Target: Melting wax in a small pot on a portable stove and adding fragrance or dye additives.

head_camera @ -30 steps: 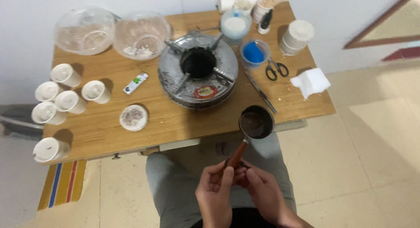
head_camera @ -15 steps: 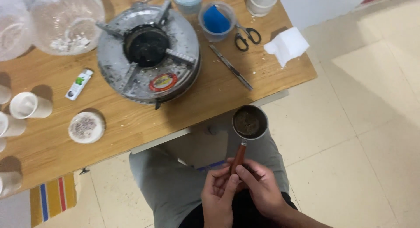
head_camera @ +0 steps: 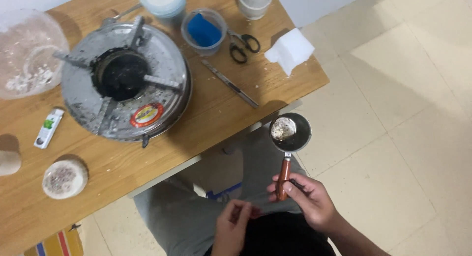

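The right hand [head_camera: 307, 199] grips the wooden handle of a small metal pot [head_camera: 290, 133] held in the air just off the table's [head_camera: 216, 113] front edge. The left hand [head_camera: 235, 225] hangs loosely curled beside it; whether it holds anything cannot be told. With only one hand on the handle's end, the pot could tip and spill its residue onto the lap.

The person wears grey trousers [head_camera: 196, 207] at the lower centre of the frame. A dark top [head_camera: 285, 239] shows at the bottom edge. Both forearms are bare, without sleeves.
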